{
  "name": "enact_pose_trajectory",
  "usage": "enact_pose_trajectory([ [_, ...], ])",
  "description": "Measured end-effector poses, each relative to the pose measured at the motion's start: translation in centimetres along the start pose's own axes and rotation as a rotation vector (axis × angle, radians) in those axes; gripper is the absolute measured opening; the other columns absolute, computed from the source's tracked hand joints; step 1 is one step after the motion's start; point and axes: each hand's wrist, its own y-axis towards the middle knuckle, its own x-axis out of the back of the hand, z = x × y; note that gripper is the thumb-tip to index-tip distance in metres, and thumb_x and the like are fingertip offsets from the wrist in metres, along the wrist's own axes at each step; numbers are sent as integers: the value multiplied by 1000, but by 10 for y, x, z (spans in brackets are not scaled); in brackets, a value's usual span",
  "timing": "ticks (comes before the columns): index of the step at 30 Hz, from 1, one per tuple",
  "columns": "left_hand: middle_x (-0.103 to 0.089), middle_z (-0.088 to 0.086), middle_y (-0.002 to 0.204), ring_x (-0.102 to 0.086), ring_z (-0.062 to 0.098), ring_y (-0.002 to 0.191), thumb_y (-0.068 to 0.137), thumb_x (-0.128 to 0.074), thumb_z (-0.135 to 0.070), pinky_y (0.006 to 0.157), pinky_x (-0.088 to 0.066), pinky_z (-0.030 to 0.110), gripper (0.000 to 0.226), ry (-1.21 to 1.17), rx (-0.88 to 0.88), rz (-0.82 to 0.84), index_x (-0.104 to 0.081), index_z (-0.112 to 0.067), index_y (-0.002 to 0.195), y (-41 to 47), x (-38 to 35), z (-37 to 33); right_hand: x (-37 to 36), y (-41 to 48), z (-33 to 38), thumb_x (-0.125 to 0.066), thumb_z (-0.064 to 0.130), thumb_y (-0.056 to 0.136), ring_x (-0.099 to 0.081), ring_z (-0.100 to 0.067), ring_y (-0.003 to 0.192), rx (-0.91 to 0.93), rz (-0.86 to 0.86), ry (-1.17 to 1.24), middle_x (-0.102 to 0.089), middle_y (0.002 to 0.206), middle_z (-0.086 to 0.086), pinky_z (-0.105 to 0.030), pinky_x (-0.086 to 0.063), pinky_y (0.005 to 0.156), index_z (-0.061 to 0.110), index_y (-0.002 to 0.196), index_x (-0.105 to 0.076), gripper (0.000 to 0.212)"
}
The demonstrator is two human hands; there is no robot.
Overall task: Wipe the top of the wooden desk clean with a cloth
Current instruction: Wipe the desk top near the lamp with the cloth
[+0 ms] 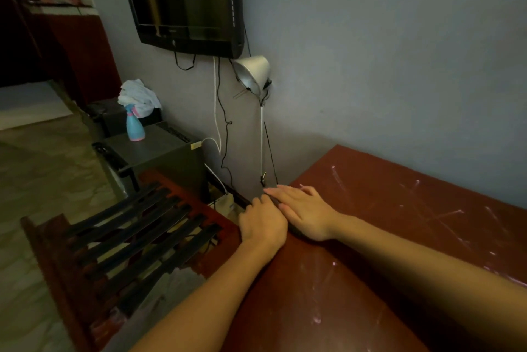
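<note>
Two bare forearms reach up from the bottom edge of the frame and meet at the left edge of the reddish-brown wooden desk (370,237), which fills the lower right. The left hand (263,223) lies over that edge with its fingers curled down the side, gripping the rim and holding nothing else. The right hand (306,213) lies palm down and flat on the desktop, fingers stretched together and pointing toward the left, touching the left hand at the knuckles; it holds nothing. Pale scratches and whitish smears streak the desk surface toward the right side of the frame.

At lower left, just beside the desk, stands a dark red wooden chair with black slats (128,237). Beyond it, left of centre, a grey metal box with vent slots (159,149) carries a light blue spray bottle with a pink trigger (134,123). Behind the bottle, on a darker box, lies a crumpled white cloth (138,96), well apart from both hands. Against the grey wall at centre, a white cone-shaded lamp on a thin arm (252,73) rises from the desk's far corner, with black and white cables hanging beside it. Top centre, a black flat screen (182,0) is fixed to the wall.
</note>
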Motion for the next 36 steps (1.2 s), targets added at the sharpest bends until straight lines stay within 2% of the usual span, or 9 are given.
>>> enact_pose_trajectory([
  [2,-52,10,132,-53,26,118,99,-31,-22,93,-42,36,39,-7,8,-27,-43,-11,135,2,0,1,1,18,-5,-10,39,93,-28,-8,138,16,-5,-2,-37,149,8,-31,-13,103,30,143,-36,57],
  [5,-53,9,128,-56,27,112,100,-29,-23,86,-44,37,35,-4,-3,-41,-47,-12,128,2,-1,2,-4,54,-16,-8,39,91,-48,-20,110,-3,38,-65,-58,119,-5,-34,-19,95,21,116,-57,58],
  [10,-59,8,115,-60,27,100,102,-25,-25,80,-44,37,31,-52,-27,-70,-52,-13,113,0,-2,2,11,85,-53,-22,29,102,-52,-28,100,-140,83,-210,-60,93,-13,-41,-24,102,13,90,-51,35],
  [15,-61,7,109,-61,25,96,101,-26,-26,82,-48,38,30,-78,-18,-71,-53,-15,109,1,-3,2,14,68,-80,-6,39,92,-53,-25,101,-161,-29,-214,-53,94,-4,-40,-20,104,17,96,-53,52],
  [21,-60,8,115,-61,26,101,101,-27,-26,83,-46,37,31,-58,-6,-66,-52,-15,115,-1,-1,1,3,44,-41,-4,43,92,-48,-18,113,-12,-44,-156,-56,120,-1,-37,-16,107,26,119,-56,61],
  [26,-60,6,121,-61,23,105,101,-25,-27,84,-46,35,35,-31,-21,-73,-49,-16,124,-3,0,1,0,51,-24,5,51,84,-42,-18,93,94,-10,-129,-52,104,-3,-35,-20,98,22,114,-57,75],
  [30,-60,7,118,-61,25,104,101,-25,-23,82,-44,35,30,-40,4,-52,-50,-15,116,-2,2,-1,9,72,-49,-7,43,90,-33,-17,92,-28,24,-141,-39,96,-3,-39,-23,98,17,110,-53,56],
  [33,-60,7,116,-62,25,101,102,-25,-22,79,-45,35,29,-66,-8,-60,-47,-15,119,-2,1,0,19,76,-90,-14,42,98,-39,-26,113,-233,1,-124,-44,114,-13,-40,-21,102,16,122,-49,50],
  [36,-52,5,133,-50,21,121,102,-25,-25,100,-42,39,36,-44,-79,-90,-45,-18,131,2,-5,4,29,60,-123,-11,45,95,-36,-31,122,-350,-27,-160,-40,126,-14,-41,-17,106,18,128,-48,57],
])
